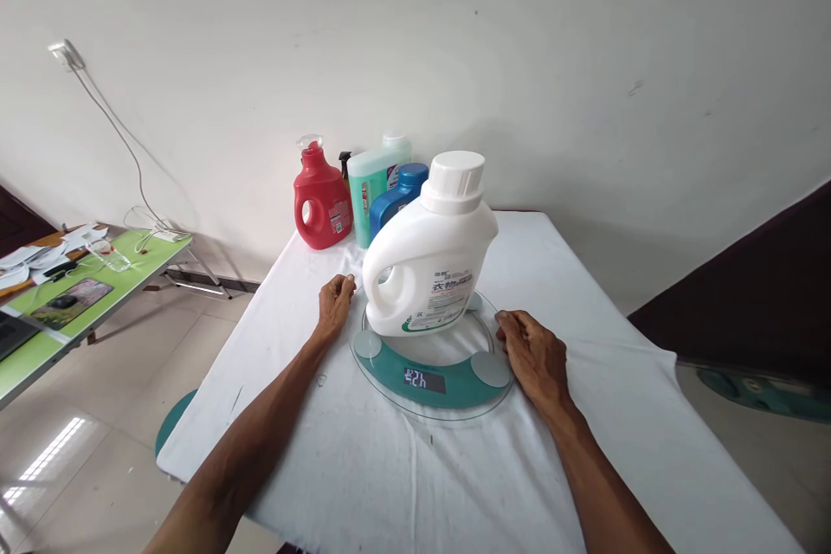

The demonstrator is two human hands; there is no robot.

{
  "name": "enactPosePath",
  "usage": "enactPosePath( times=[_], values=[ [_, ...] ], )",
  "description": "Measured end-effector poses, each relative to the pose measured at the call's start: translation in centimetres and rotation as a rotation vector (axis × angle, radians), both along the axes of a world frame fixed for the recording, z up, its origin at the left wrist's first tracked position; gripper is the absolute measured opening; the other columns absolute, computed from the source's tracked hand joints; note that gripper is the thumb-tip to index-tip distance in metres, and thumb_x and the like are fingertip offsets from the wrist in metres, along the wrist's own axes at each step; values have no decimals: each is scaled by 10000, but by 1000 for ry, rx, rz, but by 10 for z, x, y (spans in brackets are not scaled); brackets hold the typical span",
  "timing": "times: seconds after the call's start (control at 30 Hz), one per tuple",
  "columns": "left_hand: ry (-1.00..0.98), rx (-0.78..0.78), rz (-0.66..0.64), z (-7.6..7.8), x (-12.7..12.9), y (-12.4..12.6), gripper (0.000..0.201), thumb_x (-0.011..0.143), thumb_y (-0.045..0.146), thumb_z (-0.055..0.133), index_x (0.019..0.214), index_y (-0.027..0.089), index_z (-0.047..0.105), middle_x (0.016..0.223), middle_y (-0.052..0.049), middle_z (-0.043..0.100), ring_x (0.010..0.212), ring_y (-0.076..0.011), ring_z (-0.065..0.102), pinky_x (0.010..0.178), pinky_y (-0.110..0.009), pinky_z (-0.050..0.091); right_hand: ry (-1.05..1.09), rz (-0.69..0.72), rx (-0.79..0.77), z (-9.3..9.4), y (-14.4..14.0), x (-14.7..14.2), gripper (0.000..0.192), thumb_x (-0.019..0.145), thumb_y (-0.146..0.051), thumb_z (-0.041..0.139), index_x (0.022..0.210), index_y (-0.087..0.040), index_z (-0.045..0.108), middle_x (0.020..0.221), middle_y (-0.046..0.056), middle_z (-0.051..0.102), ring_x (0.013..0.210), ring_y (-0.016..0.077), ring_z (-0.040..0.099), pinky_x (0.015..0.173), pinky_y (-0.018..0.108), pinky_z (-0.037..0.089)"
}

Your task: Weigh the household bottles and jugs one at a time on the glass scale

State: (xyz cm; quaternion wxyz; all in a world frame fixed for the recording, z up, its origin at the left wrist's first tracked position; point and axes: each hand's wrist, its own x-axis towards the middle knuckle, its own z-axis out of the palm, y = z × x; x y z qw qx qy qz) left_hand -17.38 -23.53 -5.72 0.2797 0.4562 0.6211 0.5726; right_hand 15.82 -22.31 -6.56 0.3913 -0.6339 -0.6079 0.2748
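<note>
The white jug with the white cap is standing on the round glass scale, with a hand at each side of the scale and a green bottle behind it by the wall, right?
Not quite. In the head view the white jug stands on the scale between the left hand and right hand, but the handled bottle by the wall is red, not green.

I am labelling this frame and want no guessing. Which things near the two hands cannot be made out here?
Head view only:
- Digits on the round glass bathroom scale: too small and blurred.
- Small print on the white plastic detergent jug: too small.
- Dark spray bottle: mostly hidden behind the red detergent jug and the pale green bottle.
- Left hand and right hand: fingertips at the scale's rim; contact unclear.
</note>
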Motion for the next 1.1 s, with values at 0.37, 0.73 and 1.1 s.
enactPosePath(
  times=[0.37,0.73,1.1],
  values=[
    [0,22,-13,-10,-5,6,482,950,606,587,668,221,522,610,30,476,589,-128,415,598,-286,354,-3,-3,-2,0,0,1,422,884,-652,450,790,-274,612,716,65,728,672,260,665,732,378,478],
    [3,30,-13,-5,-2,3,503,963,622,553,656,227,506,596,33,453,577,-128,395,600,-293,360,-10,-14,-4,-1,1,0,414,872,-645,456,789,-273,618,711,68,728,658,254,652,723,373,473],
    [5,16,-9,-6,-3,4,481,945,602,558,649,227,506,605,28,460,587,-130,399,592,-288,346,-7,-20,-12,1,0,-2,412,867,-642,453,774,-276,618,708,65,730,658,252,651,727,376,473]
  ],
)
